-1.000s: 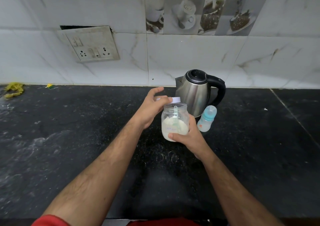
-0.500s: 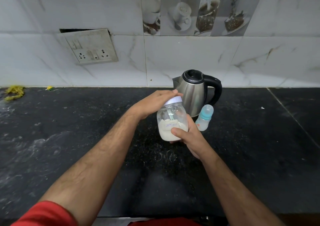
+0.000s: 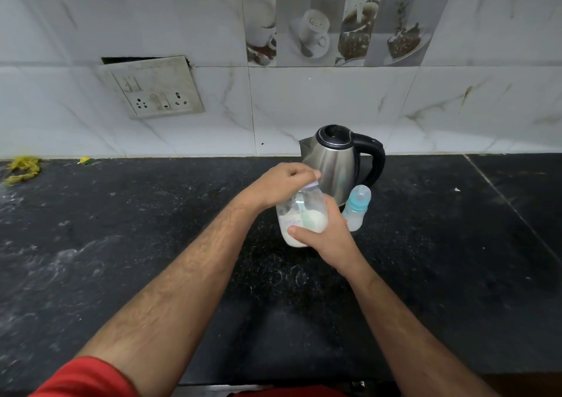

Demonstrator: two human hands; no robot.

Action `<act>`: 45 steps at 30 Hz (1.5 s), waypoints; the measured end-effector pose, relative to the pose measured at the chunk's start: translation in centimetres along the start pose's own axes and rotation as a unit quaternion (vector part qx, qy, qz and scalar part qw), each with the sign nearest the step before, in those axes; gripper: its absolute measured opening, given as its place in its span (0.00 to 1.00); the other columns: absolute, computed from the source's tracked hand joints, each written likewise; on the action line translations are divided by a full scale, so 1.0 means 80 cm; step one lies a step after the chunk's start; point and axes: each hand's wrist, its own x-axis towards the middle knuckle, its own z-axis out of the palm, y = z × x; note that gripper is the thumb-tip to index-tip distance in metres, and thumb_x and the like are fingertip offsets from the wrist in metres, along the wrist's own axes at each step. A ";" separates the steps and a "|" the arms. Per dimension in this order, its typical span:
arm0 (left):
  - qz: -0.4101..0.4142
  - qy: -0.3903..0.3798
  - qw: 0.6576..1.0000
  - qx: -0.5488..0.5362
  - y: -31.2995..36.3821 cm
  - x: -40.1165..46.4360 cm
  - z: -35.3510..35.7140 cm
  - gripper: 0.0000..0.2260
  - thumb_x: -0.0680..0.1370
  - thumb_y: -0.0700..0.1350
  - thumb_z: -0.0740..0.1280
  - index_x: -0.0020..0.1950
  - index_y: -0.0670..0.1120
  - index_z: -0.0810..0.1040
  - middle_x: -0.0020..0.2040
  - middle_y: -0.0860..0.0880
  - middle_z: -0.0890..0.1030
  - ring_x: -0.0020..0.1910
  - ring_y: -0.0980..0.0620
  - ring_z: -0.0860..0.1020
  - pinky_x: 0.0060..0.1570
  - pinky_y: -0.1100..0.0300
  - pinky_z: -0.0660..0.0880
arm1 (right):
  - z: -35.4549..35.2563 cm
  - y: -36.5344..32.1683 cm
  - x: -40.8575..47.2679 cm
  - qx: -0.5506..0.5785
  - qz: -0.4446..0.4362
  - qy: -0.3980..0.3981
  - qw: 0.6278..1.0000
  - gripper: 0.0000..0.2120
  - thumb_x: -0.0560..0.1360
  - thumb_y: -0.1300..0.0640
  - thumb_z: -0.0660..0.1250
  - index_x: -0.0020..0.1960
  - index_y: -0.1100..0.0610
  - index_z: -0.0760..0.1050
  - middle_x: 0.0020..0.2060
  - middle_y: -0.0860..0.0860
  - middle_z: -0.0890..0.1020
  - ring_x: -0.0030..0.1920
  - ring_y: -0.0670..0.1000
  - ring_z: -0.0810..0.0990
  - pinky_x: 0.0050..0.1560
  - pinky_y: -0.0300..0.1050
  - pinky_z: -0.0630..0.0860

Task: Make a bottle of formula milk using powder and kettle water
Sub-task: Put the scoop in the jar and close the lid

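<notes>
A clear glass jar (image 3: 299,217) holds white formula powder and a pale green scoop. My right hand (image 3: 327,235) grips the jar's body from the right side. My left hand (image 3: 281,185) is curled over the jar's white lid (image 3: 313,184) from above. The jar is tilted slightly left, just above the black counter (image 3: 152,244). Behind it stands a steel kettle (image 3: 337,165) with a black handle and lid. A small baby bottle (image 3: 357,208) with a teal collar and a clear cap stands right of the jar, next to the kettle.
A wall socket plate (image 3: 155,88) hangs loose on the white tiled wall at the left. Yellow scraps (image 3: 22,168) lie at the counter's far left back corner. White powdery smears mark the left part of the counter. A seam in the counter runs at the right.
My left hand came down from beside the lid and now curls over it. The jar dropped slightly and tilted. The camera shifted a little.
</notes>
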 end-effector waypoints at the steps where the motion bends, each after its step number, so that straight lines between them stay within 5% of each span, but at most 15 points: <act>1: 0.008 0.006 1.000 -0.008 0.000 -0.001 0.000 0.11 0.79 0.57 0.66 0.56 0.54 0.83 0.54 0.58 0.83 0.54 0.60 0.81 0.56 0.61 0.76 | 0.000 -0.002 0.000 -0.024 -0.006 0.015 1.000 0.39 0.64 0.51 0.80 0.68 0.48 0.64 0.55 0.39 0.77 0.55 0.40 0.79 0.52 0.36 0.74; 4: 0.031 0.015 0.999 -0.036 0.001 -0.004 -0.003 0.09 0.78 0.54 0.68 0.56 0.55 0.83 0.54 0.59 0.83 0.52 0.63 0.81 0.53 0.66 0.75 | -0.003 -0.008 0.001 -0.031 -0.010 0.016 0.999 0.41 0.62 0.48 0.80 0.69 0.48 0.64 0.56 0.39 0.78 0.56 0.42 0.79 0.55 0.39 0.76; 10: 0.045 0.008 0.991 -0.128 -0.019 -0.010 -0.022 0.14 0.76 0.50 0.70 0.61 0.51 0.80 0.56 0.54 0.83 0.54 0.59 0.81 0.57 0.62 0.77 | -0.014 -0.008 0.000 0.153 0.024 -0.086 0.984 0.41 0.63 0.50 0.77 0.72 0.56 0.66 0.63 0.58 0.80 0.62 0.56 0.80 0.58 0.51 0.79; 18: 0.002 0.125 0.983 -0.132 -0.045 -0.020 -0.036 0.11 0.81 0.50 0.66 0.61 0.49 0.78 0.56 0.50 0.83 0.52 0.59 0.82 0.62 0.58 0.74 | -0.023 -0.006 0.008 0.106 0.016 -0.037 0.994 0.38 0.62 0.52 0.78 0.68 0.47 0.66 0.61 0.49 0.79 0.60 0.45 0.80 0.56 0.44 0.78; 23: -0.006 0.066 0.992 -0.111 -0.007 -0.020 -0.015 0.17 0.79 0.62 0.62 0.60 0.52 0.78 0.55 0.55 0.82 0.55 0.58 0.81 0.59 0.59 0.75 | -0.011 -0.006 0.010 0.031 -0.011 -0.017 0.999 0.41 0.62 0.53 0.80 0.69 0.48 0.63 0.59 0.42 0.77 0.57 0.39 0.78 0.56 0.40 0.77; 27: -0.032 0.065 0.993 -0.092 0.007 -0.013 -0.002 0.28 0.70 0.61 0.74 0.66 0.51 0.75 0.51 0.53 0.83 0.51 0.57 0.83 0.54 0.57 0.79 | -0.006 -0.006 0.009 0.013 -0.007 -0.017 1.000 0.40 0.59 0.47 0.80 0.66 0.44 0.64 0.60 0.41 0.77 0.60 0.40 0.77 0.61 0.43 0.76; 30: -0.036 0.066 0.990 -0.119 0.010 -0.008 0.003 0.23 0.70 0.52 0.77 0.62 0.50 0.77 0.49 0.48 0.85 0.47 0.52 0.85 0.55 0.51 0.81 | -0.008 -0.007 0.008 0.051 0.000 -0.024 0.998 0.37 0.60 0.53 0.80 0.63 0.42 0.65 0.60 0.44 0.77 0.60 0.43 0.79 0.60 0.44 0.77; 38: -0.002 0.079 0.988 -0.134 0.007 -0.004 0.020 0.16 0.63 0.53 0.77 0.48 0.50 0.81 0.45 0.48 0.86 0.43 0.50 0.84 0.53 0.47 0.81 | -0.016 -0.007 -0.001 0.095 -0.002 -0.040 0.995 0.44 0.57 0.53 0.80 0.69 0.52 0.64 0.65 0.52 0.77 0.65 0.50 0.77 0.61 0.46 0.77; 45: 0.054 0.065 0.978 -0.192 0.009 -0.010 0.016 0.11 0.66 0.45 0.75 0.44 0.46 0.77 0.38 0.47 0.80 0.37 0.52 0.79 0.39 0.59 0.76 | -0.021 -0.013 0.001 0.089 -0.004 -0.058 0.994 0.43 0.60 0.65 0.77 0.70 0.56 0.62 0.59 0.48 0.77 0.56 0.40 0.81 0.48 0.42 0.82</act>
